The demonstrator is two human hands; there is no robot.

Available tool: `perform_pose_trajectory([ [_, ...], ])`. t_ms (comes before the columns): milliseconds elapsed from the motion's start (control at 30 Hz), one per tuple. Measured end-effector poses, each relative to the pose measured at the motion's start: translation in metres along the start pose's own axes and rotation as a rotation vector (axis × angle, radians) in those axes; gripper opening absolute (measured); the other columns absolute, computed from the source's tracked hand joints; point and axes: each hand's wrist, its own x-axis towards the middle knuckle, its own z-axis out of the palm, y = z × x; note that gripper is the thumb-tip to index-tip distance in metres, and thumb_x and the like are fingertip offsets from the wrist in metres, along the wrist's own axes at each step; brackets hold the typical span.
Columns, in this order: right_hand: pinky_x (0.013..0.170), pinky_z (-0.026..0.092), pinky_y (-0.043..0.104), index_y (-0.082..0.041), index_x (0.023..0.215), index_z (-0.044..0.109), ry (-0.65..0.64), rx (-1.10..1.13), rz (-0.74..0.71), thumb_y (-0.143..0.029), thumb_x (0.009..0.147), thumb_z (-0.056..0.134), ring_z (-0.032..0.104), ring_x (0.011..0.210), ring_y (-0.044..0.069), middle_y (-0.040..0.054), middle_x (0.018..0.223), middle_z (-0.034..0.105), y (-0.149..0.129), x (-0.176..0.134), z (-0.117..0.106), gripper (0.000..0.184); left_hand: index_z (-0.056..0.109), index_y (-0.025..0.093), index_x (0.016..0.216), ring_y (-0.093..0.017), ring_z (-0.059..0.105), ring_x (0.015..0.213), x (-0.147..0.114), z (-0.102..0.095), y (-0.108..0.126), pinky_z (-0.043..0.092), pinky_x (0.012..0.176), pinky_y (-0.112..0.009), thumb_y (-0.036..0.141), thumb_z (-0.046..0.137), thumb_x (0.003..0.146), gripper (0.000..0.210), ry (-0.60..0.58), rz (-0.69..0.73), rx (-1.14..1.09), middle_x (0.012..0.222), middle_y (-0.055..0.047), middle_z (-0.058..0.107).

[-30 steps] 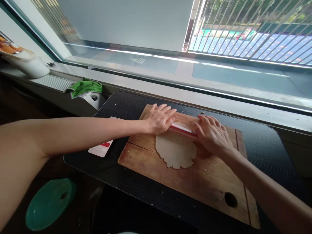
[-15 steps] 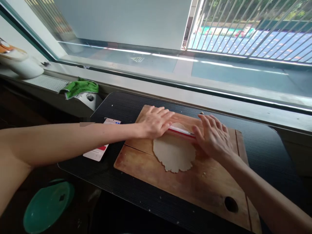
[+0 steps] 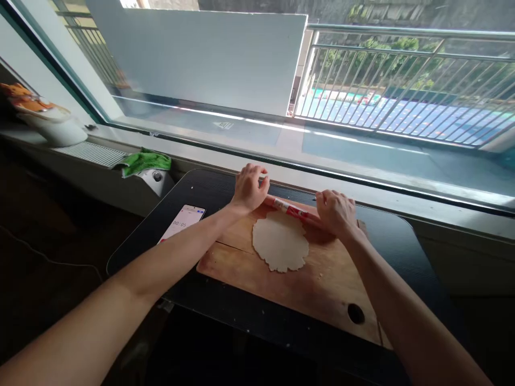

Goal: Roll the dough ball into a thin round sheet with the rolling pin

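A rolling pin [image 3: 296, 211] with a red and white label lies across the far part of a wooden board [image 3: 277, 292]. Past its left end, my left hand [image 3: 250, 187] is bent at the knuckles, thumb apart from the curled fingers; the heel of the hand is by the pin. My right hand [image 3: 335, 208] lies over the right end, palm down, fingers loosely bent and not seen wrapped round it; their tips are partly hidden. A flat, ragged-edged sheet of dough [image 3: 280, 244] spreads on the board, just on the near side of the pin.
A phone [image 3: 185, 221] showing a timer lies left of the board on the black table [image 3: 140, 236]. A green cloth [image 3: 147, 161] drapes over a white ledge unit, with a white pot [image 3: 60, 128] farther left. Behind the table runs a window sill [image 3: 217, 158].
Both hands have gone from flat on the pin to bent fingers, and the pin has rolled away to the dough's far edge. The view has tilted up, showing more of the window.
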Motion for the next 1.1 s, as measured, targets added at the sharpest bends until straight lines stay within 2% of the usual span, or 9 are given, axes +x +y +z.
perform_pose_trajectory([
  [100, 0.092, 0.045, 0.037, -0.016, 0.105, 0.072, -0.066, -0.056, -0.054, -0.036, 0.104, 0.024, 0.069, 0.104, 0.028, 0.0171, 0.108, 0.076, -0.009, -0.035, -0.004, 0.052, 0.067, 0.020, 0.096, -0.023, 0.066, 0.095, -0.042, -0.025, -0.003, 0.050, 0.087, -0.034, 0.031, 0.051, 0.094, 0.019, -0.207, -0.041, 0.005, 0.103, -0.009, 0.071],
  [167, 0.088, 0.047, 0.038, -0.016, 0.110, 0.071, -0.110, -0.067, -0.017, -0.038, 0.104, 0.022, 0.071, 0.100, 0.029, 0.0182, 0.105, 0.076, -0.005, -0.044, -0.005, 0.054, 0.067, 0.021, 0.084, -0.025, 0.067, 0.094, -0.059, -0.036, -0.004, 0.049, 0.087, -0.037, 0.036, 0.056, 0.091, 0.020, -0.369, -0.109, 0.079, 0.096, -0.008, 0.073],
  [300, 0.089, 0.049, 0.044, -0.015, 0.117, 0.071, -0.146, -0.055, 0.184, -0.042, 0.103, 0.018, 0.072, 0.103, 0.034, 0.0211, 0.110, 0.075, 0.031, -0.047, -0.011, 0.060, 0.069, 0.019, 0.076, -0.035, 0.066, 0.107, -0.066, -0.044, 0.000, 0.044, 0.097, -0.050, 0.050, 0.062, 0.085, 0.033, -0.506, -0.147, 0.177, 0.101, -0.014, 0.075],
  [400, 0.091, 0.050, 0.048, -0.012, 0.123, 0.069, -0.140, -0.048, 0.315, -0.038, 0.102, 0.022, 0.070, 0.108, 0.036, 0.0246, 0.115, 0.073, 0.061, -0.058, -0.016, 0.057, 0.066, 0.020, 0.062, -0.040, 0.064, 0.109, -0.061, -0.043, 0.007, 0.042, 0.098, -0.053, 0.043, 0.072, 0.071, 0.026, -0.592, -0.148, 0.109, 0.092, -0.014, 0.076],
  [567, 0.096, 0.048, 0.047, -0.013, 0.126, 0.067, -0.126, 0.032, 0.384, -0.039, 0.102, 0.024, 0.068, 0.113, 0.034, 0.0236, 0.120, 0.072, 0.073, -0.074, -0.015, 0.055, 0.057, 0.021, 0.056, -0.027, 0.066, 0.080, -0.058, -0.041, 0.027, 0.050, 0.076, -0.036, 0.025, 0.065, 0.065, 0.013, -0.655, -0.119, -0.021, 0.064, -0.004, 0.065],
  [767, 0.100, 0.046, 0.044, -0.013, 0.125, 0.066, -0.085, 0.100, 0.413, -0.039, 0.103, 0.027, 0.067, 0.115, 0.032, 0.0223, 0.122, 0.071, 0.072, -0.073, -0.008, 0.052, 0.052, 0.020, 0.072, -0.012, 0.051, 0.060, -0.060, -0.043, 0.055, 0.041, 0.056, -0.023, 0.030, 0.065, 0.067, 0.018, -0.746, -0.161, -0.794, 0.068, 0.002, 0.056],
  [833, 0.099, 0.046, 0.043, -0.013, 0.124, 0.066, -0.068, 0.118, 0.411, -0.040, 0.103, 0.027, 0.067, 0.114, 0.032, 0.0224, 0.121, 0.071, 0.073, -0.073, -0.005, 0.052, 0.052, 0.020, 0.075, -0.011, 0.049, 0.058, -0.059, -0.042, 0.057, 0.040, 0.054, -0.022, 0.033, 0.068, 0.065, 0.023, -0.782, -0.205, -0.902, 0.068, 0.002, 0.055],
  [900, 0.098, 0.046, 0.042, -0.013, 0.123, 0.066, -0.059, 0.122, 0.408, -0.040, 0.103, 0.027, 0.067, 0.113, 0.031, 0.0222, 0.119, 0.072, 0.074, -0.074, -0.003, 0.052, 0.055, 0.020, 0.079, -0.012, 0.052, 0.061, -0.056, -0.039, 0.054, 0.041, 0.055, -0.023, 0.036, 0.069, 0.063, 0.027, -0.794, -0.241, -0.907, 0.072, 0.002, 0.057],
  [1100, 0.099, 0.045, 0.040, -0.016, 0.126, 0.066, -0.064, 0.117, 0.402, -0.037, 0.103, 0.027, 0.067, 0.114, 0.029, 0.0200, 0.120, 0.072, 0.074, -0.074, -0.003, 0.050, 0.067, 0.019, 0.088, -0.023, 0.066, 0.086, -0.051, -0.023, 0.033, 0.048, 0.061, -0.027, 0.037, 0.076, 0.060, 0.034, -0.768, -0.373, -0.573, 0.087, -0.004, 0.071],
])
